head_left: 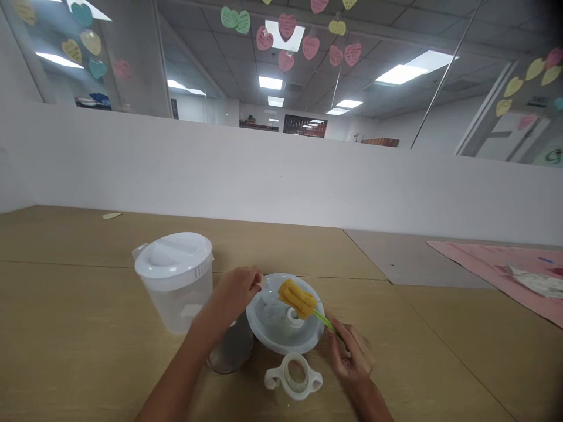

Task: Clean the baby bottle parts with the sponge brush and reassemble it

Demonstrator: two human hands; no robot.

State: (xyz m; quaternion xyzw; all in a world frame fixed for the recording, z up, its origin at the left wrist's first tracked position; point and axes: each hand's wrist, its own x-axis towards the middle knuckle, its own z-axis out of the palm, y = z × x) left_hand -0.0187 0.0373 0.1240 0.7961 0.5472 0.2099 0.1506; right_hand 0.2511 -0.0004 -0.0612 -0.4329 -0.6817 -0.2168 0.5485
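My right hand [352, 354] grips the thin green handle of a sponge bottle brush [298, 298]. The brush's yellow sponge head is over a pale, round basin [254, 328]. A white ring [294, 317] lies inside the basin. At the basin's far left rim, my left hand [240, 287] is closed in a pinch around something small and whitish that I cannot make out. In front of the basin stands a clear bottle with a white two-handled collar [295, 384], its mouth uncovered. A grey round container [233, 349] is partly hidden beneath my left forearm.
A clear plastic pitcher [178, 299] with a white lid stands left of the basin. A pink cloth [479, 261] lies at the far right with a white crumpled item [539, 284] on it. Behind the wooden table [79, 305] rises a low white wall [246, 176] with glass above.
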